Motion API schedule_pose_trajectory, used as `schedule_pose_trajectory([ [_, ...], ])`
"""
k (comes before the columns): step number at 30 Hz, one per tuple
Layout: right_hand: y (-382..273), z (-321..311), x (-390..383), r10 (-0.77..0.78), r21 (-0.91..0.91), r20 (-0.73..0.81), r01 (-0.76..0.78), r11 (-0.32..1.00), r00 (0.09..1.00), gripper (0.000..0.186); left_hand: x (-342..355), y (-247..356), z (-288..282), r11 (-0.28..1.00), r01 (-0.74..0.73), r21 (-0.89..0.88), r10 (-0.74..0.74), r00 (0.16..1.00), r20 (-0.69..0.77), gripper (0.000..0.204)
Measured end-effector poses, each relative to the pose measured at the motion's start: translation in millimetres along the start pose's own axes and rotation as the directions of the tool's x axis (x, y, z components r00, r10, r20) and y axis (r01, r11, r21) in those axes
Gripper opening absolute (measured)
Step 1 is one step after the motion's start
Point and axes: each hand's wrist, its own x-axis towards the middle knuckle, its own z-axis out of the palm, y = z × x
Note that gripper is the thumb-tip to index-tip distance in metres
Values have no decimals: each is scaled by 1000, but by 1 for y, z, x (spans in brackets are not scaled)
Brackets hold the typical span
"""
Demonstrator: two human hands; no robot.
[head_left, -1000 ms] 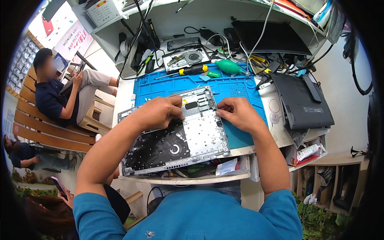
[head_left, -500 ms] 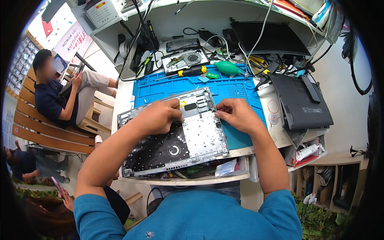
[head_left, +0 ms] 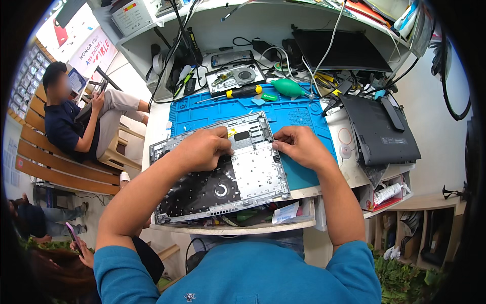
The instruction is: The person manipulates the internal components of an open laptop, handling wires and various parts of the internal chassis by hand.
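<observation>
Across the blue mat (head_left: 212, 112) on the bench (head_left: 349, 175) lies the laptop keyboard shell (head_left: 238, 177), underside up, tilted so its far corner points toward one o'clock. It already looks stripped: I see bare silver plate and the black keyboard backing, with no board or battery left in it, so I judge the teardown well along. What remains, as far as I can tell, is small work along the far edge, near the yellow patch (head_left: 231, 133) and the dark oblong cutout (head_left: 242, 136).

My left hand (head_left: 202, 148) rests curled on the shell at about eleven o'clock of its middle, fingers (head_left: 220, 135) bent down and pressing or pinching at that far edge; whether they grasp anything small I cannot tell. My right hand (head_left: 298, 146) sits at the shell's three o'clock edge, fingertips drawn together against the rim as if nipping something tiny there, though the piece itself is hidden. Both forearms come in from six o'clock, elbows spread, wrists angled inward.

A screwdriver (head_left: 243, 92) and a green blower (head_left: 289, 87) lie beyond at twelve o'clock.
</observation>
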Motion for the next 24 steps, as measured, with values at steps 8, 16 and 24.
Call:
schedule_pose_trajectory([
  [8, -5, 0, -1, 1, -23, 0, -1, 1000, 1000, 30, 6, -16, -6, 985, -163, 65, 160, 986, 44, 29],
  [16, -5, 0, -2, 13, -23, -1, -13, 1000, 1000, 29, 1, -1, 2, 999, -27, 24, 28, 999, -16, 27],
  [24, -4, 0, 0, 7, -6, 3, -7, 1000, 1000, 30, 4, -15, -5, 976, -207, 59, 207, 978, 8, 22],
])
